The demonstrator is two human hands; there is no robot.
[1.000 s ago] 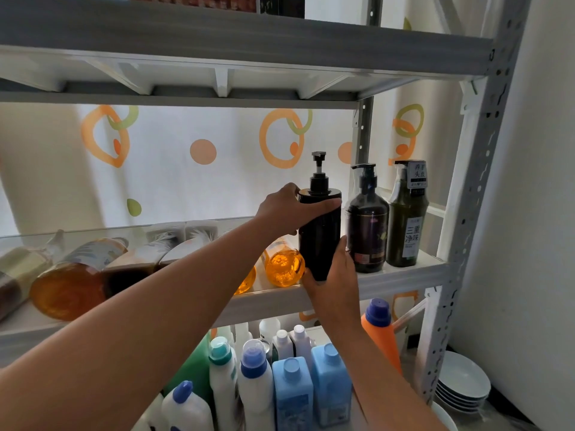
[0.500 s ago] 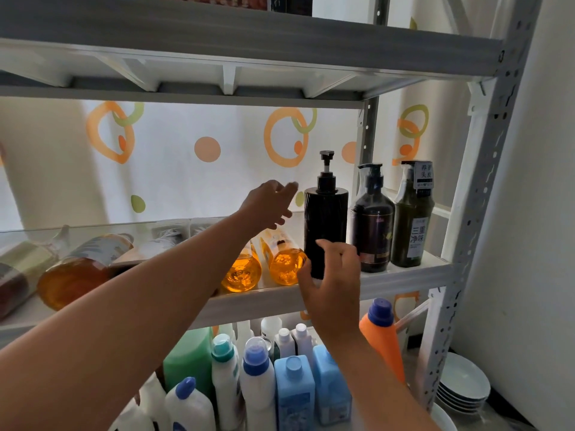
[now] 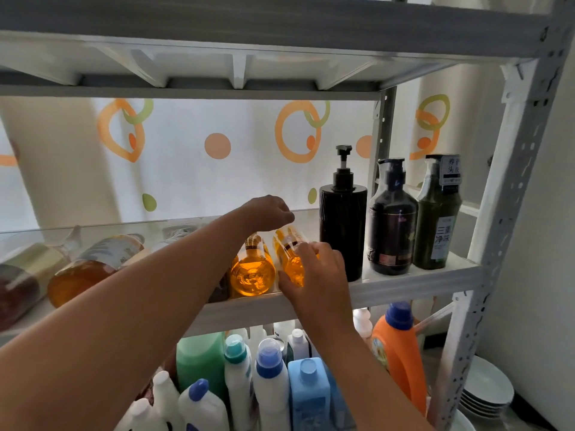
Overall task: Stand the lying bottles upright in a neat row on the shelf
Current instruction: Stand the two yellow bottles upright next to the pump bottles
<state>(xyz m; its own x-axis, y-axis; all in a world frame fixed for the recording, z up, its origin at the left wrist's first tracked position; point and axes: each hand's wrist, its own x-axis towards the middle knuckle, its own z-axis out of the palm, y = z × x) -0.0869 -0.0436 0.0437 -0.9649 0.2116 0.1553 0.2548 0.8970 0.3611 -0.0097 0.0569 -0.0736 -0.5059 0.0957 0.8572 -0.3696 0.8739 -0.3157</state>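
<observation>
Three pump bottles stand upright at the right end of the white shelf [image 3: 410, 286]: a black one [image 3: 342, 231], a dark purple one [image 3: 392, 231] and a green one [image 3: 438, 225]. Just left of the black bottle lies a small orange bottle [image 3: 287, 244], base toward me. My right hand [image 3: 314, 272] grips its base, and my left hand [image 3: 269, 213] is curled over its far neck end. A second orange bottle [image 3: 252, 272] lies beside it on the left. Further left, an amber bottle [image 3: 93, 262] and a dark labelled bottle [image 3: 21, 278] lie on their sides, partly hidden by my left forearm.
An upper shelf [image 3: 280, 29] hangs low overhead. A perforated metal post [image 3: 497, 231] bounds the right side. Below stand several detergent bottles, among them an orange jug [image 3: 401, 349] and a blue one [image 3: 308, 396]. Stacked white plates [image 3: 488, 390] sit on the floor at right.
Both hands let go of the black pump bottle, which now stands upright, and moved left and down onto the lying orange bottle beside it. The camera has moved closer.
</observation>
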